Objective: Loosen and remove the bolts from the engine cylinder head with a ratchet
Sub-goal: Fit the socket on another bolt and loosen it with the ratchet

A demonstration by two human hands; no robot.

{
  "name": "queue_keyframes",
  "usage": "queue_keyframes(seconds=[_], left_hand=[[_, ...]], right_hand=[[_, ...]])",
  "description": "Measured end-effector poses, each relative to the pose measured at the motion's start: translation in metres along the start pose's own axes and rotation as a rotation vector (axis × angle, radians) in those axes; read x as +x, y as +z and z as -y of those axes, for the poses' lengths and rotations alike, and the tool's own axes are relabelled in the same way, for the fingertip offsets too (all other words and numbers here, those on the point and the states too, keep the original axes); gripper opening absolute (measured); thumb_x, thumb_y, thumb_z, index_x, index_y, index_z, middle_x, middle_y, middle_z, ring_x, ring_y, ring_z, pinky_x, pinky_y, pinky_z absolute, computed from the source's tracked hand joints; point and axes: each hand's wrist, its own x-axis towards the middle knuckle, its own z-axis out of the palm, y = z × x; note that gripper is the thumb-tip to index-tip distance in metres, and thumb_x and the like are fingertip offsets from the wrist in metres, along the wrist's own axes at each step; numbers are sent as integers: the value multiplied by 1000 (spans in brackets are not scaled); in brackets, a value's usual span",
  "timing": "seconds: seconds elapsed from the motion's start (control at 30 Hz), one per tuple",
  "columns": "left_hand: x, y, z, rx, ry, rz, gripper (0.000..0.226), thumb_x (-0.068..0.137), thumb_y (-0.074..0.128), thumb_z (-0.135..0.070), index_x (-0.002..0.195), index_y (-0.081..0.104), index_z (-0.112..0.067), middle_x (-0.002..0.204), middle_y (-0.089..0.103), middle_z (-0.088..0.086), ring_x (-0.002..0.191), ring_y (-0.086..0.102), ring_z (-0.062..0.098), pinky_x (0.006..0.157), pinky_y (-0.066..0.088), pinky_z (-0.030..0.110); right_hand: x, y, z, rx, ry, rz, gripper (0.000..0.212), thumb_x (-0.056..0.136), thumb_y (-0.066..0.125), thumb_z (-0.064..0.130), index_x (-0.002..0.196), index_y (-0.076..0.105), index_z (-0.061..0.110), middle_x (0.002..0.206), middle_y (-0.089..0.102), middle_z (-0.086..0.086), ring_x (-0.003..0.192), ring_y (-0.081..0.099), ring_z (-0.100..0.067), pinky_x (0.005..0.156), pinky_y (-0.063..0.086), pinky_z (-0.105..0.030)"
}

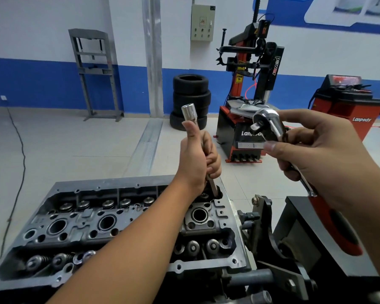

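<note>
Head view. Left hand (pixel 198 159): fingers curled in a fist round a long steel extension bar (pixel 201 150), thumb laid straight up along it. The bar is slim and bright. Its socket end (pixel 188 110), a short polished cylinder with an open mouth, stands clear above the thumb tip. Its lower tip drops below the little finger into a dark recess at the far right corner of the cylinder head (pixel 110 224).

Right hand (pixel 316 148): fingers and thumb wrapped round the ratchet (pixel 279 132) just behind its head, thumb pressing the shank from the near side. The head is rounded chromed metal with a square drive stub turned toward the left hand. The handle, red and black, smooth, runs down past the heel of the palm. Ratchet and bar are apart.

The cylinder head is grey cast metal, dull and oily, with round bores, coil springs and flat washers. No bolt can be made out.
</note>
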Motion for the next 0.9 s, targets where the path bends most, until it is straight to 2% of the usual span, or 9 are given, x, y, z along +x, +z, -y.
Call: queue_keyframes(seconds=[0.13,0.37,0.6,0.67,0.9], left_hand=[[-2,1,-1,23,68,58,75,68,41,-94,62,37,-20,47,28,-3,35,24,12,43,25,20],[-7,2,0,181,77,194,73,72,41,-94,63,39,-22,47,32,-6,36,27,12,42,25,21],[-8,-1,-4,38,103,183,75,71,45,-95,63,40,-21,48,31,-5,35,25,13,44,27,22],[-9,0,-4,65,106,195,74,72,44,-94,63,40,-21,48,31,-4,36,25,13,44,27,22],[-18,12,-3,185,94,273,73,74,42,-92,66,35,-20,50,30,-4,39,25,13,43,19,28]], right_hand=[[0,-4,-1,-15,3,-1,43,84,78,-6,106,75,31,57,61,-2,46,53,-19,43,42,-26],[-2,-11,-8,1,20,-27,42,82,79,-6,104,76,30,61,61,-8,46,53,-18,43,42,-25],[-5,-15,-14,6,47,-58,42,82,80,-3,106,75,31,63,57,-18,44,52,-17,42,42,-24],[-5,-16,-15,5,47,-62,43,82,80,-4,108,75,30,64,58,-19,45,52,-17,42,42,-24],[-6,-13,-21,-2,46,-57,44,82,80,-4,113,74,27,59,61,-4,44,53,-15,42,42,-24]])
